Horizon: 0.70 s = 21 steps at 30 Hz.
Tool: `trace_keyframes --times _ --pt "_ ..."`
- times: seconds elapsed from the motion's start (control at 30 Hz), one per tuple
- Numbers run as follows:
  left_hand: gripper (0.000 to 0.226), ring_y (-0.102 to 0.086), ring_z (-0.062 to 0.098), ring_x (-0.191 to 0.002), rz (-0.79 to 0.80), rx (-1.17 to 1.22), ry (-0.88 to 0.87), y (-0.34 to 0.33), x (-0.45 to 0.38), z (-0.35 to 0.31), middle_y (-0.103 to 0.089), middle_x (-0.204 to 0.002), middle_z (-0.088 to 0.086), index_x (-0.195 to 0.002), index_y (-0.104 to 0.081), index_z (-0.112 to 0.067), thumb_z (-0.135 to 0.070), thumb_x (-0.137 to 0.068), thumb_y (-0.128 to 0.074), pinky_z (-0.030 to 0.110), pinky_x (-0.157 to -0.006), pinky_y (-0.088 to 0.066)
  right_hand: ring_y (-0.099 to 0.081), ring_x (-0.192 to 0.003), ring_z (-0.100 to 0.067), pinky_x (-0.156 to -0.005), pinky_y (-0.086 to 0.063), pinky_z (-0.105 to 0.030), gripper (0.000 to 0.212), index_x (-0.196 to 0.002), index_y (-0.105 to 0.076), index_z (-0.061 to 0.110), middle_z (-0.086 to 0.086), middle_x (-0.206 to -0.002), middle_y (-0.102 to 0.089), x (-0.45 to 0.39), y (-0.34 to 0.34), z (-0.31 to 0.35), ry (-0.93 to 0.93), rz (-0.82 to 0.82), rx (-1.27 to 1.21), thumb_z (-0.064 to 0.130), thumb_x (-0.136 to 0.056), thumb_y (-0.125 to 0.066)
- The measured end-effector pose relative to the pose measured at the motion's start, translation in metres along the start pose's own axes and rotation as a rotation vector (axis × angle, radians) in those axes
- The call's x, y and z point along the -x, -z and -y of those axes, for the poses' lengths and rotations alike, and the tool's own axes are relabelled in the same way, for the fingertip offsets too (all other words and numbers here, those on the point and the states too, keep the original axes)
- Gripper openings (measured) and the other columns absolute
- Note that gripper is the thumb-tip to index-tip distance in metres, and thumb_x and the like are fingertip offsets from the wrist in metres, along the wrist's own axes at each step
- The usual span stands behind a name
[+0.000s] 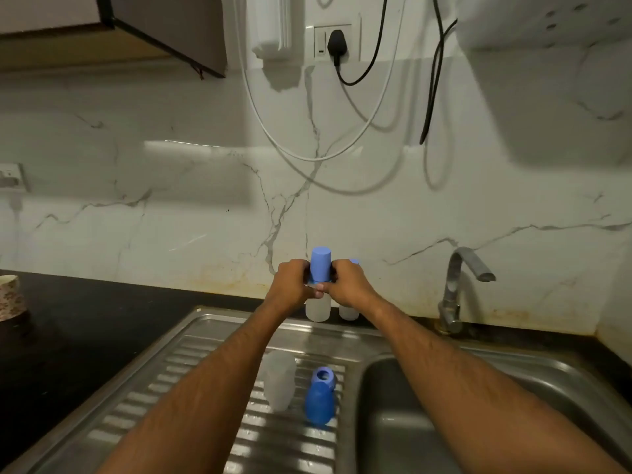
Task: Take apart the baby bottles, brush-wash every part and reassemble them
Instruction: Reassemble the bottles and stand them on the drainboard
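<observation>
Both hands, left hand (294, 280) and right hand (349, 282), grip 1 capped bottle (319, 268); twisting could topple its neighbour bottle (349, 311).

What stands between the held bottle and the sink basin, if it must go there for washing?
Nothing visible does. Both hands, left hand and right hand, hold the capped bottle at the back wall; the sink basin lies open toward the right front.

We see one assembled baby bottle (318, 309) upright at the back edge of the sink, translucent body below, blue cap (320, 263) on top. A second bottle (348, 311) stands just beside it, mostly hidden. On the ribbed drainboard, a translucent bottle body (279, 379) stands apart from a blue collar ring (323, 375) and a blue cap part (318, 403).
</observation>
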<state>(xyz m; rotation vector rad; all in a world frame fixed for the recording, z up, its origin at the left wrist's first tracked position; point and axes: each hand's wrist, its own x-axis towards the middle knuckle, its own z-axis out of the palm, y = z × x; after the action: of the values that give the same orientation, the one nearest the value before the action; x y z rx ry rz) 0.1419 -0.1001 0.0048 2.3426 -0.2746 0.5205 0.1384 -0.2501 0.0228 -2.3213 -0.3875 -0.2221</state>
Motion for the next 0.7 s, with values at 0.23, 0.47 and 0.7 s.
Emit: trace_keyframes --times 0.23,0.47,0.7 --pt "0.034 -0.066 0.021 -0.078 0.062 -0.118 0.037 -0.014 -0.053 0.049 -0.069 -0.085 0.004 -0.094 -0.068 -0.005 -0.017 -0.071 -0.090 0.032 -0.072 -0.054 -0.063 -0.092 -0.018 -0.075 -0.046 -0.026 0.016 -0.102 -0.063 0.011 -0.006 -0.102 -0.069 -0.051 -0.040 -0.012 -0.080 -0.035 0.054 0.020 -0.093 -0.073" --pt "0.025 -0.067 0.024 -0.083 0.096 -0.157 0.057 -0.039 -0.087 0.079 -0.072 -0.092 0.010 -0.098 -0.069 -0.001 -0.012 -0.079 -0.081 0.037 -0.080 -0.056 -0.061 -0.096 -0.020 -0.077 -0.042 -0.026 0.017 -0.113 -0.065 0.006 -0.007 -0.107 -0.066 -0.079 -0.064 -0.026 -0.129 -0.074 0.099 0.017 -0.099 -0.063" --pt "0.018 -0.068 0.030 -0.089 0.117 -0.181 0.076 -0.055 -0.108 0.094 -0.072 -0.095 0.014 -0.097 -0.068 0.000 -0.007 -0.081 -0.075 0.043 -0.085 -0.057 -0.052 -0.087 -0.015 -0.073 -0.039 -0.025 0.014 -0.108 -0.065 0.004 -0.002 -0.096 -0.058 -0.094 -0.075 -0.039 -0.135 -0.108 0.114 0.012 -0.100 -0.057"
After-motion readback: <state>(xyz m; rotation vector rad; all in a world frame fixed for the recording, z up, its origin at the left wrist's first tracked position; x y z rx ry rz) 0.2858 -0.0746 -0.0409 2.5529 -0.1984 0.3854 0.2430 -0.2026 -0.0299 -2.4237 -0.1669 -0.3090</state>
